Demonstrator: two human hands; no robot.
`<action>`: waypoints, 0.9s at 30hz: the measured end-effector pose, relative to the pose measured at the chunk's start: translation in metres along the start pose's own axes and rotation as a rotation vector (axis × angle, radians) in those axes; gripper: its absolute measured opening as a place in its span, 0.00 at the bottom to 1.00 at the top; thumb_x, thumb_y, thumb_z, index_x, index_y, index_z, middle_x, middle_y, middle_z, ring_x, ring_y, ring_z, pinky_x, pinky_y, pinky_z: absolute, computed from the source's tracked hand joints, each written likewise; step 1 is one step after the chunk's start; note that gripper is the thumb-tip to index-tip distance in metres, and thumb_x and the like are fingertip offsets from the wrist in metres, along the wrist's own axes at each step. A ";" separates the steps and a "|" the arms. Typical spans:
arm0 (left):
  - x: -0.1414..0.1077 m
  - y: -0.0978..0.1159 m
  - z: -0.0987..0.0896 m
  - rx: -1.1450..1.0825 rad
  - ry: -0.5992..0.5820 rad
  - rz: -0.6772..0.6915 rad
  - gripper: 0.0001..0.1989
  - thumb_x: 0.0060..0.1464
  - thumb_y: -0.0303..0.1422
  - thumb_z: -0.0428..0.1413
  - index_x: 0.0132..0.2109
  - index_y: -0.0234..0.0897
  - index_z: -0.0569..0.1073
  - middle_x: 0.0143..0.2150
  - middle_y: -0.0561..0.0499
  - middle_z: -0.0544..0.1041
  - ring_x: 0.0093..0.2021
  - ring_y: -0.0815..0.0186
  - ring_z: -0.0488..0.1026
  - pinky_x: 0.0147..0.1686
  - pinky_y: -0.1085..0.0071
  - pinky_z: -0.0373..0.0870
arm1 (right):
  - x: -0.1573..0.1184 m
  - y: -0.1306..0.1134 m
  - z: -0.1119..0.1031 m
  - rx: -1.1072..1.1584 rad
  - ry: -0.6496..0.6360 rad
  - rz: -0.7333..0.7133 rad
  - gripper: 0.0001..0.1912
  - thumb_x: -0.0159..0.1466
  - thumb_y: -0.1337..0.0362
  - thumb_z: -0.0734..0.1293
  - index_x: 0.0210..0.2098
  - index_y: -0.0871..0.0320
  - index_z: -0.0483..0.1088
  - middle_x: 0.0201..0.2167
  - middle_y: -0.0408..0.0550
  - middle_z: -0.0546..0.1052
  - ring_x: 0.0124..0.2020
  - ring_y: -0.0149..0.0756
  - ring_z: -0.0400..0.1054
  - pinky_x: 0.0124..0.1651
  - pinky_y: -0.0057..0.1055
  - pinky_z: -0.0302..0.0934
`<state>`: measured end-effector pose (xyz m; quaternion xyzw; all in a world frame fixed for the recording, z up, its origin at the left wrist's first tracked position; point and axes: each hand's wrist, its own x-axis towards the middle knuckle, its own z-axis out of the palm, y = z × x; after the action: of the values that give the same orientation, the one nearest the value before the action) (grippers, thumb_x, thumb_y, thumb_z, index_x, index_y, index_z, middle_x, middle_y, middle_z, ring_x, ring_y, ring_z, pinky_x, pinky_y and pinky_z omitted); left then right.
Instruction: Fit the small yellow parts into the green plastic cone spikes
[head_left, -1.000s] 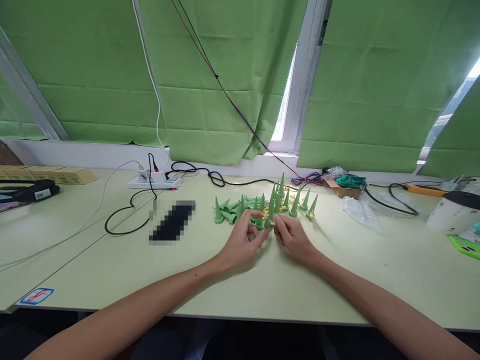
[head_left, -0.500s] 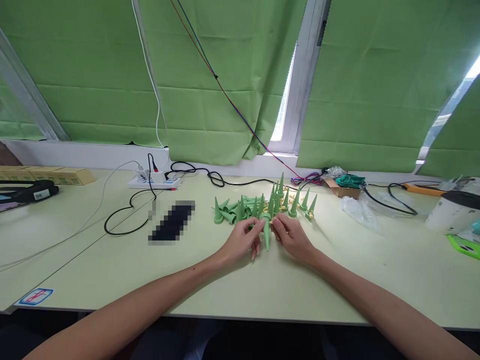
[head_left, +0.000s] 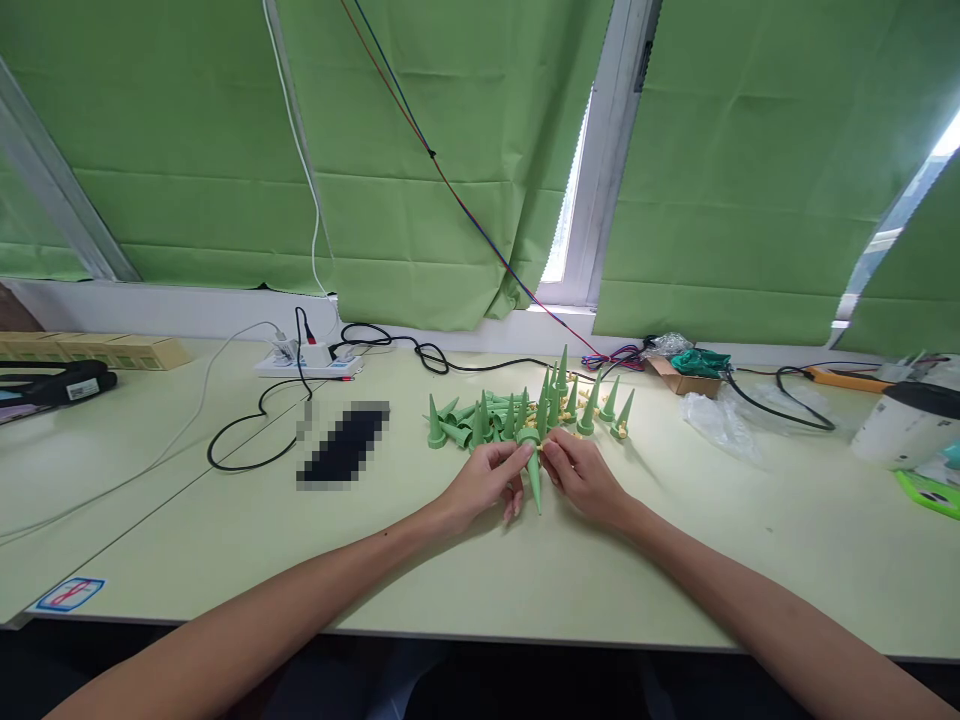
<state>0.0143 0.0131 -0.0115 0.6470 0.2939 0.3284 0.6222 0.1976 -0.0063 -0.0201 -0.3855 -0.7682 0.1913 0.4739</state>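
My left hand pinches a green cone near its wide collar, and the cone's tip points down toward me. At the right of the collar, my right hand has thumb and fingers closed on a small yellow piece, mostly hidden by the fingertips. Just beyond both hands is a cluster of green cones, some upright and some lying down. Small yellow pieces lie among the cones at the right of the cluster. One upright cone stands at the cluster's left end.
A pixelated dark object lies on the table at left, near a black cable and a power strip. Toward the right are a cardboard box, clear plastic bags, a white cup and a green phone case.
The held cone has tilted slightly, its tip shifting a little right and toward me. Both hands keep nearly the same place and grip.
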 end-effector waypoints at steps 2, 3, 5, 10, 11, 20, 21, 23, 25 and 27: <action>0.000 0.001 0.000 0.002 -0.002 -0.001 0.25 0.57 0.55 0.55 0.30 0.36 0.64 0.17 0.54 0.69 0.14 0.71 0.67 0.14 0.77 0.61 | 0.000 -0.001 0.000 0.009 -0.008 0.006 0.21 0.74 0.53 0.53 0.26 0.54 0.54 0.18 0.38 0.61 0.20 0.31 0.54 0.27 0.31 0.50; 0.000 0.001 0.000 0.006 0.001 0.003 0.25 0.57 0.55 0.55 0.31 0.36 0.64 0.17 0.55 0.69 0.14 0.71 0.66 0.14 0.77 0.61 | -0.001 -0.002 0.000 0.014 -0.011 0.010 0.21 0.74 0.53 0.53 0.26 0.54 0.54 0.18 0.38 0.61 0.20 0.31 0.54 0.27 0.31 0.50; -0.001 0.001 0.000 0.019 0.015 0.017 0.24 0.58 0.54 0.55 0.31 0.36 0.64 0.17 0.55 0.69 0.14 0.72 0.65 0.14 0.77 0.60 | -0.001 -0.002 0.000 0.026 -0.017 0.015 0.21 0.74 0.53 0.53 0.27 0.54 0.55 0.19 0.38 0.62 0.20 0.30 0.54 0.27 0.31 0.50; -0.003 0.002 0.000 0.108 0.052 0.070 0.21 0.59 0.51 0.55 0.32 0.38 0.63 0.17 0.56 0.68 0.14 0.72 0.63 0.15 0.77 0.57 | -0.001 -0.002 0.000 0.059 -0.032 0.025 0.20 0.74 0.53 0.53 0.28 0.54 0.55 0.18 0.38 0.62 0.20 0.30 0.54 0.26 0.30 0.50; -0.004 0.002 0.000 0.132 0.057 0.082 0.20 0.59 0.50 0.56 0.33 0.38 0.63 0.16 0.57 0.68 0.14 0.72 0.62 0.15 0.77 0.57 | -0.001 -0.001 0.000 0.061 -0.033 0.027 0.20 0.74 0.53 0.53 0.27 0.54 0.55 0.18 0.38 0.62 0.20 0.30 0.53 0.26 0.30 0.49; -0.006 0.000 0.000 0.209 0.097 0.128 0.19 0.56 0.46 0.60 0.43 0.38 0.63 0.16 0.63 0.63 0.15 0.73 0.58 0.18 0.75 0.53 | -0.002 0.000 0.000 0.112 -0.054 0.059 0.24 0.74 0.51 0.52 0.24 0.54 0.54 0.16 0.38 0.61 0.18 0.29 0.54 0.25 0.30 0.49; -0.006 -0.001 0.000 0.218 0.106 0.136 0.19 0.55 0.45 0.61 0.44 0.39 0.63 0.17 0.64 0.62 0.15 0.73 0.58 0.18 0.75 0.53 | -0.002 0.000 0.000 0.120 -0.056 0.066 0.25 0.74 0.50 0.52 0.24 0.54 0.55 0.16 0.38 0.61 0.18 0.29 0.54 0.25 0.30 0.50; -0.005 -0.002 0.000 0.245 0.126 0.159 0.19 0.55 0.44 0.61 0.44 0.39 0.63 0.17 0.64 0.61 0.16 0.73 0.58 0.18 0.75 0.53 | -0.001 0.001 0.000 0.138 -0.062 0.082 0.26 0.74 0.50 0.52 0.22 0.54 0.56 0.15 0.38 0.61 0.17 0.29 0.54 0.24 0.30 0.50; -0.005 -0.003 0.000 0.288 0.141 0.187 0.18 0.55 0.43 0.62 0.44 0.39 0.64 0.18 0.63 0.61 0.16 0.73 0.59 0.19 0.75 0.54 | -0.001 0.002 0.001 0.160 -0.065 0.099 0.28 0.74 0.49 0.52 0.21 0.54 0.56 0.13 0.38 0.60 0.16 0.29 0.54 0.23 0.29 0.50; -0.005 -0.002 0.000 0.334 0.150 0.216 0.16 0.55 0.42 0.61 0.42 0.39 0.65 0.20 0.62 0.61 0.17 0.73 0.60 0.20 0.75 0.56 | 0.000 0.002 0.001 0.186 -0.065 0.117 0.29 0.73 0.48 0.52 0.19 0.54 0.55 0.11 0.38 0.59 0.15 0.28 0.53 0.22 0.29 0.49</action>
<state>0.0113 0.0089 -0.0142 0.7425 0.3189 0.3872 0.4440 0.1976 -0.0052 -0.0219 -0.3775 -0.7383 0.3015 0.4706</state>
